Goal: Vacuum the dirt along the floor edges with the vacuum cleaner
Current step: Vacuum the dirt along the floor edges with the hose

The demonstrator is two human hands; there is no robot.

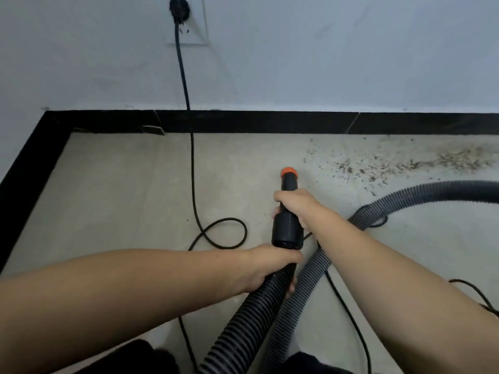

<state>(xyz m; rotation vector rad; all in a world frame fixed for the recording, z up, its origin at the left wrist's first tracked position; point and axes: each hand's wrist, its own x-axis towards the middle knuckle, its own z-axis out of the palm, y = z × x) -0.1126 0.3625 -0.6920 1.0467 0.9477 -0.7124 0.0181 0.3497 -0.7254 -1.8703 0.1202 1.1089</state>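
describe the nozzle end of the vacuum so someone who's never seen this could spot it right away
Start at the black baseboard along the wall, then drop to the pale floor's middle. The nozzle is the smooth black tube gripped by the right hand. Unlike the ribbed hose behind it, it ends in an orange tip.

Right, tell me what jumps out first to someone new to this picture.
Both hands hold the vacuum: the right hand grips the black nozzle with its orange tip, the left hand the ribbed hose. Dirt lies scattered along the black skirting to the right, and a power cord hangs from the wall socket.
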